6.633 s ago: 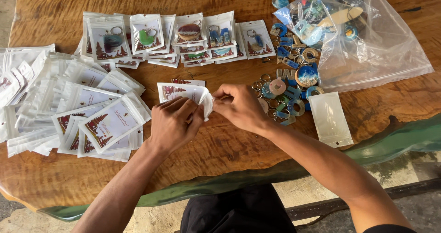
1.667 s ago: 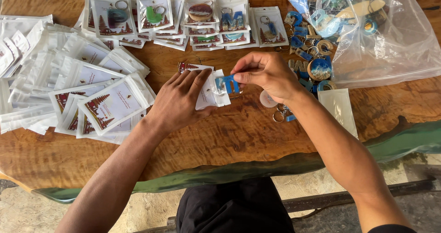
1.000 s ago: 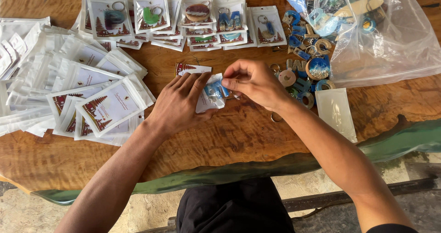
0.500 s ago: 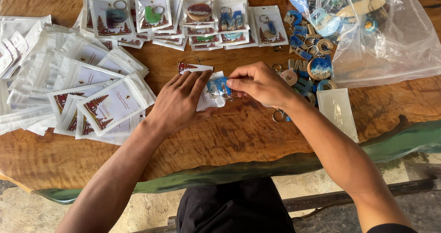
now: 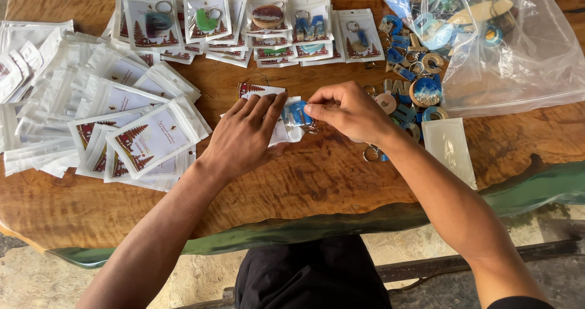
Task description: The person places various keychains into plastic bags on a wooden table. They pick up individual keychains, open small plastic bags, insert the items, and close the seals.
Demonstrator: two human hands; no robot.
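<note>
My left hand (image 5: 247, 132) lies flat on a small white packet (image 5: 281, 126) in the middle of the wooden table (image 5: 317, 175), fingers pinning it down. My right hand (image 5: 347, 110) pinches a blue letter-shaped keychain (image 5: 298, 112) at the packet's mouth; the keychain is partly inside the clear sleeve. A second printed card packet (image 5: 251, 90) peeks out beyond my left fingers.
Empty white packets (image 5: 122, 120) are heaped at the left. A row of filled keychain packets (image 5: 256, 23) lies along the far side. Loose keychains (image 5: 408, 71) spill from a clear plastic bag (image 5: 518, 47) at the right. A small empty sleeve (image 5: 450, 147) lies by my right forearm.
My right hand picked a blue keychain from the pile at the right and brought it left to the packet, where it now slides into the opening. My left hand stays on the packet.
</note>
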